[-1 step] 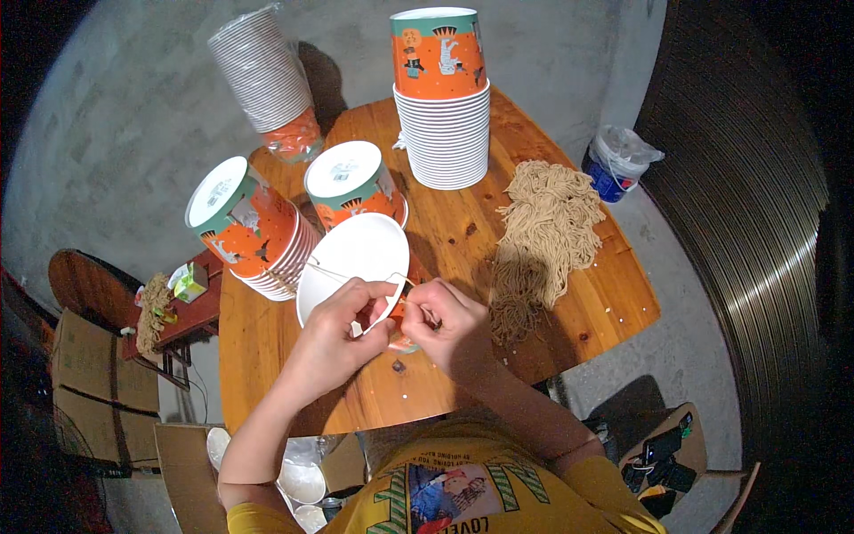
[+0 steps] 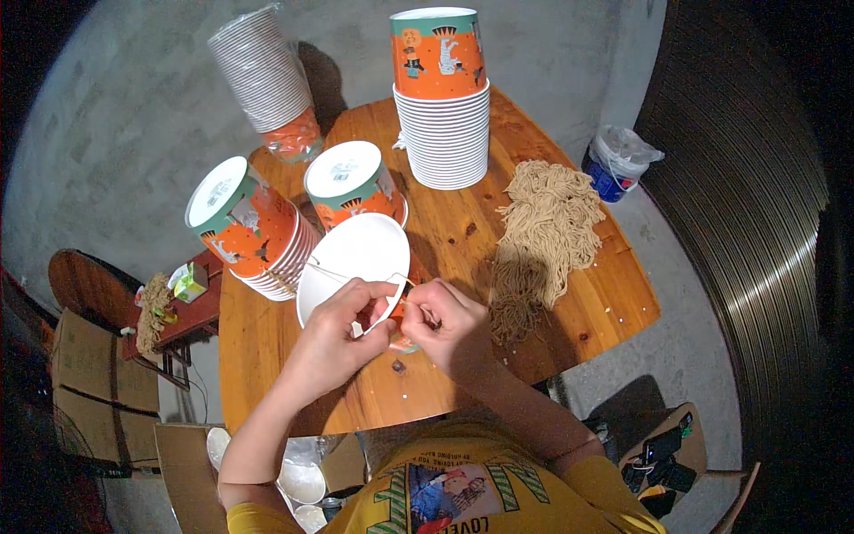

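Your tub (image 2: 360,245) is white inside, orange and green outside; the cord (image 2: 331,271) across it is pale. Behind and right of the tub, the tall stack (image 2: 440,98) shows a green band over orange with cartoon figures, then white rim stripes. Right of the tub, the yarn (image 2: 550,236) is beige. Beneath the tub, your table (image 2: 454,214) is orange-brown with dark knots.

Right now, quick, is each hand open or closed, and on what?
Left hand: closed on the rim of the paper bucket.
Right hand: pinched closed, seemingly on the thin cord.
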### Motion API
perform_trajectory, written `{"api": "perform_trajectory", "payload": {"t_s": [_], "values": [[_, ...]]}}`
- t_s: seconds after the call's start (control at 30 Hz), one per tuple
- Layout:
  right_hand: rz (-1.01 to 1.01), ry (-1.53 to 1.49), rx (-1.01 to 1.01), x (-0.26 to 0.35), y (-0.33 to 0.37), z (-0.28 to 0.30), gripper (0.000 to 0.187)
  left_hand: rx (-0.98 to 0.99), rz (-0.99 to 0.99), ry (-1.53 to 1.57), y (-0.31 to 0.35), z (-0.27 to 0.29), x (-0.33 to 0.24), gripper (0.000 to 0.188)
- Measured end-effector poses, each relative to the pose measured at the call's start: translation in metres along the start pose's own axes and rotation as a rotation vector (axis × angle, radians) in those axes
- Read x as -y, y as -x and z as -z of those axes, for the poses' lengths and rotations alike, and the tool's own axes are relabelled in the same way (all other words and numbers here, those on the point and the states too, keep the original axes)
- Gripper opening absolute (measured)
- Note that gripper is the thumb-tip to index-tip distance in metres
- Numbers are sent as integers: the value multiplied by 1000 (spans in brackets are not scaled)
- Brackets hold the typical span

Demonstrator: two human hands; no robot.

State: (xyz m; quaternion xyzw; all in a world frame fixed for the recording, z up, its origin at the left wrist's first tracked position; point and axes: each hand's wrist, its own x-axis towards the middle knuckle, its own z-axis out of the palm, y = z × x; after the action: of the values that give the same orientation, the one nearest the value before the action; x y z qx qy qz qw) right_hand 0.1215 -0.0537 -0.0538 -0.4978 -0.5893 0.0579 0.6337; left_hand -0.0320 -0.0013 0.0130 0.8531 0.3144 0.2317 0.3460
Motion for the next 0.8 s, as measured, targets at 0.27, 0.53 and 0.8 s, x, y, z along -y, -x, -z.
{"api": "perform_trajectory", "payload": {"t_s": [0.27,0.53,0.8], "values": [[-9,39,-14,-4,6,4,13,142,162,315,-8,-1,3,25],[-135,64,23,-10,18,7,11,249,208,316,-23,-17,24,11],[-270,-31,100,-7,14,17,9,123,90,-16,-25,-30,10,20]]}}
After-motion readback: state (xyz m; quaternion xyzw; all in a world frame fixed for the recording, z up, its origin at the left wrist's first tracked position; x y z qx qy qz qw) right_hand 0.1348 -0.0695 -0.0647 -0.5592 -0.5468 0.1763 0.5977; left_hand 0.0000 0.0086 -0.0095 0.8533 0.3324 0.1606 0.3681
